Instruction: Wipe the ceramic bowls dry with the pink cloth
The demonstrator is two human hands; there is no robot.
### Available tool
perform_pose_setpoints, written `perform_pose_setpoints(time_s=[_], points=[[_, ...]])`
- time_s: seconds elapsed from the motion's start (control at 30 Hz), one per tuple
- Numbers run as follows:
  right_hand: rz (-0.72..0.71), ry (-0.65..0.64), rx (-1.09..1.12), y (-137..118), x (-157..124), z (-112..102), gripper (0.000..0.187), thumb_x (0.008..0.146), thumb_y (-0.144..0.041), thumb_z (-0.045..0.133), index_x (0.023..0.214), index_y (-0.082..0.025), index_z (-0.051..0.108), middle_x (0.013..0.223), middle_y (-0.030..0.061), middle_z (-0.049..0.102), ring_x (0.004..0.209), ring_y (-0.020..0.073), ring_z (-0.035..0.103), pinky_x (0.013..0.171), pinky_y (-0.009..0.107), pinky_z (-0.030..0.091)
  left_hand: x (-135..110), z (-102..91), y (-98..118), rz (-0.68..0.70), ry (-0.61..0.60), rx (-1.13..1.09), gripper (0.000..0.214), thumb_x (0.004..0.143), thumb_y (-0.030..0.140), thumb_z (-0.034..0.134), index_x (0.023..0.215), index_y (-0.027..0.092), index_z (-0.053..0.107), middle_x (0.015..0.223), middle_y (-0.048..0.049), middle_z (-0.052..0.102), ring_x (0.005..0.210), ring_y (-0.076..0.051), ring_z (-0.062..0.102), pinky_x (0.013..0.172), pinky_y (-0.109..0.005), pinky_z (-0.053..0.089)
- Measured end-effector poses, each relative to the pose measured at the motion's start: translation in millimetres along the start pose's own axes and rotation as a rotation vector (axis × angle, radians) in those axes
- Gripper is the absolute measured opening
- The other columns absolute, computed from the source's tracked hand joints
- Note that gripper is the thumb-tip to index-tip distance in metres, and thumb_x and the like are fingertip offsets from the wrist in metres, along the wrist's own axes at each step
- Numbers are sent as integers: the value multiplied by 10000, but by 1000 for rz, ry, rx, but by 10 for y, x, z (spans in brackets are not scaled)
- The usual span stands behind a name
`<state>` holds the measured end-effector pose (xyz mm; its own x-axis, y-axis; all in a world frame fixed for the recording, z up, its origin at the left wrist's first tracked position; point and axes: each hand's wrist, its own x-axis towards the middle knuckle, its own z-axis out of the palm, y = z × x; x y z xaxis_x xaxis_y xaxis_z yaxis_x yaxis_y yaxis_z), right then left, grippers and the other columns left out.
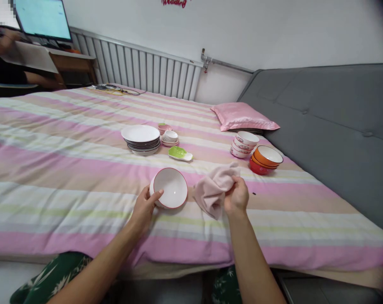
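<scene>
My left hand (144, 207) grips a white bowl (170, 188) with a red rim, thumb over the near edge and fingers beneath. The bowl is tilted so its inside faces me. In my right hand (237, 195) is a pale pink cloth (214, 189), bunched at the fingers and hanging to the left, apart from the bowl. Beyond the bowl lies a green and white spoon-shaped dish (179, 153). To the right of the cloth stand stacked orange and red bowls (265, 159) and a stack of white patterned bowls (242, 144).
A stack of plates (140, 134) stands on the striped bedspread (67, 169), with small white bowls (170, 136) beside it. A pink pillow (244, 116) lies near the grey headboard (324, 109). Cables (118, 89) lie at the far edge. Another person (4, 63) sits by a desk at far left.
</scene>
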<state>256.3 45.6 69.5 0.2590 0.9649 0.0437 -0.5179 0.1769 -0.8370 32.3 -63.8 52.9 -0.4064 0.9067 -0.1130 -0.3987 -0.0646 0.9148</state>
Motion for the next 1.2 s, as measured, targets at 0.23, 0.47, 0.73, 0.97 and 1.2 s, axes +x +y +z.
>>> perform_pose_setpoints(time_s=[0.23, 0.47, 0.73, 0.97, 1.2], points=[[118, -18, -17, -13, -143, 112, 68, 651, -241, 542, 689, -186, 555, 600, -47, 606, 550, 117, 591, 516, 223, 503, -12, 15, 26, -3, 75, -106, 413, 648, 320, 758, 1009, 172, 625, 920, -29, 662, 866, -191, 612, 672, -253, 482], [-7, -30, -204, -136, -82, 40, 66, 648, -248, 564, 636, -184, 569, 545, -71, 564, 499, 88, 507, 467, 183, 422, -29, 31, 53, -15, 77, -102, 450, 634, 331, 773, 1018, 156, 614, 924, -38, 660, 865, -194, 608, 704, -272, 485], [-277, -557, -908, 56, -416, 236, 371, 752, -143, 458, 999, -228, 721, 1004, 7, 736, 917, 193, 671, 826, 303, 493, -6, 1, -41, 64, 76, 12, 456, 666, 354, 761, 1061, 170, 625, 982, -47, 666, 889, -191, 616, 703, -253, 480], [-390, -887, -1141, 233, -842, 453, 396, 839, -174, 450, 1174, -258, 644, 1146, 27, 693, 1005, 199, 655, 870, 332, 494, 44, -63, -131, 104, 36, 75, 507, 691, 357, 750, 1132, 164, 589, 1051, -77, 656, 963, -215, 609, 808, -307, 482], [-468, -1072, -1117, 187, -889, 489, 233, 742, -179, 625, 950, -246, 706, 960, 1, 728, 1008, 212, 584, 925, 367, 432, 16, -55, -111, 124, 34, 123, 492, 694, 362, 744, 1119, 167, 592, 977, -58, 658, 875, -193, 612, 757, -295, 481]])
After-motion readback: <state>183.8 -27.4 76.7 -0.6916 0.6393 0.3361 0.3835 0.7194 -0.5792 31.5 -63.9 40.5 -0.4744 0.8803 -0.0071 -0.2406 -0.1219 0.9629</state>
